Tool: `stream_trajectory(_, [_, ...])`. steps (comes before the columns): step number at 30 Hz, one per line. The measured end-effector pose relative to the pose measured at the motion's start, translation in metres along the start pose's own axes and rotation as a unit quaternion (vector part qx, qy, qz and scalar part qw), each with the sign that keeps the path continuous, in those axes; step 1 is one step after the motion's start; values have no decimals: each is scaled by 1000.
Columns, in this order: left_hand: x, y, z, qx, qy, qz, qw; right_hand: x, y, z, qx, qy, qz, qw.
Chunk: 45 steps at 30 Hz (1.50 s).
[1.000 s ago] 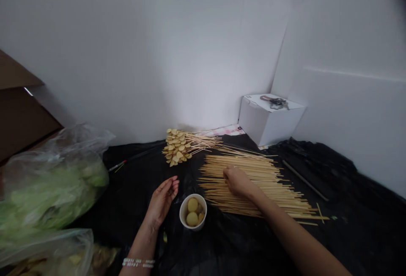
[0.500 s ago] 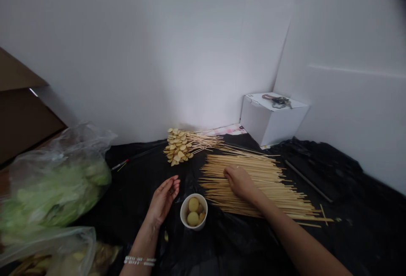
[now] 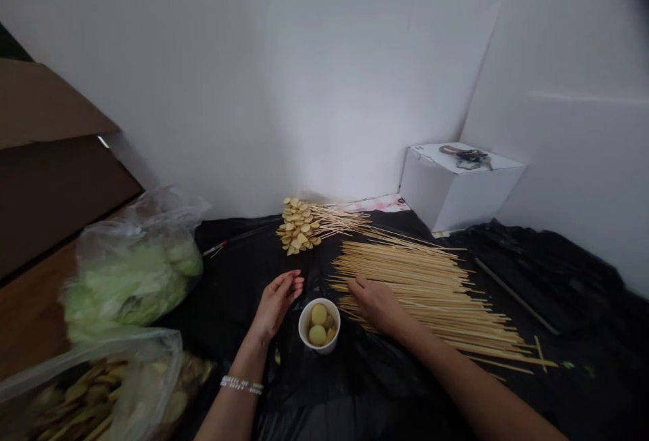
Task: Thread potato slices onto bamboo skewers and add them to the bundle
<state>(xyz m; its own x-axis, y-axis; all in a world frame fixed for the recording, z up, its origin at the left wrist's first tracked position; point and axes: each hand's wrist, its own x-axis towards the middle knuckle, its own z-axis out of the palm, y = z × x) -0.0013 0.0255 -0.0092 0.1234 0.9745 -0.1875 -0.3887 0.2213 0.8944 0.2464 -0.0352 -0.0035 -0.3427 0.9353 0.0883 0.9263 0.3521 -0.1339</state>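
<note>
My left hand (image 3: 278, 299) is held over the black sheet (image 3: 233, 292), just left of a white paper cup (image 3: 303, 333). Its fingers are curled and the thumb meets them; what lies between, if anything, is too small to make out. Round yellowish slices (image 3: 318, 335) sit inside the cup. My right hand (image 3: 376, 304) rests on the left part of a wide layer of bamboo skewers (image 3: 430, 292), fingertips closed at a skewer near its left end. Behind, a pile of skewers carries potato-like slices (image 3: 299, 224) on its left ends.
To the left are a clear bag of pale green leaves (image 3: 136, 279) and, nearer me, an open plastic bag of slices (image 3: 91, 393). A cardboard box (image 3: 51, 157) stands beyond them. A white box (image 3: 456, 187) with a dark object on top stands at back right.
My right hand has slid left and toward me across the skewers, to their left ends. My left hand stays beside the cup, its fingers closer together. The view has shifted slightly left.
</note>
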Motion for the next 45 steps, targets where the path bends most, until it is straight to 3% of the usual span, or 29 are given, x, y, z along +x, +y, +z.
stream_trajectory(6, [4,4,0,62,-17,-51,997,1,1,2,-12,-10,-4,1000])
stream_trajectory(8, [5,10,-4,39,-9,-76,996,1,1,3,-17,-6,-7,1000])
stream_trajectory(12, [3,30,-11,-34,65,-85,994,0,1,5,-23,0,-4,1000])
stream_trajectory(15, [-4,55,-7,-141,52,-88,985,1,1,8,-20,0,-1,1000])
stream_trajectory(18, [-11,87,1,-280,6,-12,960,2,3,10,-16,-1,1,1000])
stream_trajectory(21, [-18,116,12,-322,-1,53,945,2,3,11,-17,5,-4,1000])
stream_trajectory(25, [-36,120,35,-202,-47,65,976,1,4,12,-23,8,-4,1000])
stream_trajectory(27, [-48,108,49,-15,-76,72,994,2,4,13,-23,8,0,1000])
stream_trajectory(28, [-55,101,56,108,-105,83,985,2,4,13,-23,9,1,1000])
stream_trajectory(31, [-72,87,70,387,-223,158,881,2,4,14,-17,11,4,1000])
stream_trajectory(34, [-80,85,73,542,-288,224,757,2,3,13,-8,13,2,1000])
stream_trajectory(39, [-75,80,72,707,-310,255,582,0,3,11,-15,21,-7,1000])
stream_trajectory(45, [-65,55,83,782,-330,314,426,2,4,13,-20,6,-2,1000])
